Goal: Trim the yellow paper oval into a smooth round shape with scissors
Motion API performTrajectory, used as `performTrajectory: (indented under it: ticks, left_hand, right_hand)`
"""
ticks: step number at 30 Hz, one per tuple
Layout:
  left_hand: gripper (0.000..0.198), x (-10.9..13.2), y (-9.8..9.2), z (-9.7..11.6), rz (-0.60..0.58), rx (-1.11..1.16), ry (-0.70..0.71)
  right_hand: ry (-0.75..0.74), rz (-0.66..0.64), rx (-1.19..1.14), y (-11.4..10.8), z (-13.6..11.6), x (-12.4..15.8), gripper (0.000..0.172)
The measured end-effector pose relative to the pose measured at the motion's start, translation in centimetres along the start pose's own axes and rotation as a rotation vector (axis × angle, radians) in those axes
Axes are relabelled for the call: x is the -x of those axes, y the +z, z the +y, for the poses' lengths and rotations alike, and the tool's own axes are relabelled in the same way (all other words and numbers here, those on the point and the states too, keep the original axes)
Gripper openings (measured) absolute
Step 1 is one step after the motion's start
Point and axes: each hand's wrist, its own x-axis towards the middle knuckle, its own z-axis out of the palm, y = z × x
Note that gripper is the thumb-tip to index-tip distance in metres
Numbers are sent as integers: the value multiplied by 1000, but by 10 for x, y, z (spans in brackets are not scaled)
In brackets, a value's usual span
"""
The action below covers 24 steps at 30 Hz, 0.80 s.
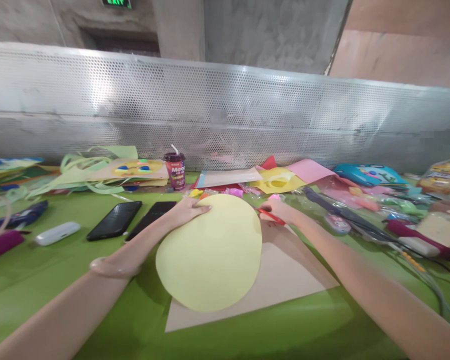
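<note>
My left hand (189, 209) pinches the far edge of a pale yellow paper circle (210, 252) and holds it above a tan sheet of card (285, 277) that lies on the green tabletop (60, 270). My right hand (279, 211) is closed round red-handled scissors (270, 216) at the circle's right edge. A pinkish bangle (112, 268) sits on my left wrist.
Two black phones (116, 220) and a white case (57, 233) lie at the left. A dark drink cup with a straw (175, 170) stands behind. Coloured paper scraps (277, 179), pens and packets crowd the back and right. A perforated metal panel (225, 110) borders the far side.
</note>
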Motion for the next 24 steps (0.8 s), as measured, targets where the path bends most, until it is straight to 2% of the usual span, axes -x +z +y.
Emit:
performTrajectory:
  ticks: [9,18,21,24]
  left_hand:
    - [43,0,1,0,-13,44,-31]
    - [44,0,2,0,-18,120,-33]
    - [43,2,3,1,-26,131,-48]
    - [40,7,6,8,-48,105,-53]
  right_hand:
    - [-19,9,-2,0,-1,1,8]
    - [-54,-21,-229,1,12,-7,14]
    - [-33,36,-302,2,9,-8,17]
    - [-91,131,-379,4,-1,-6,25]
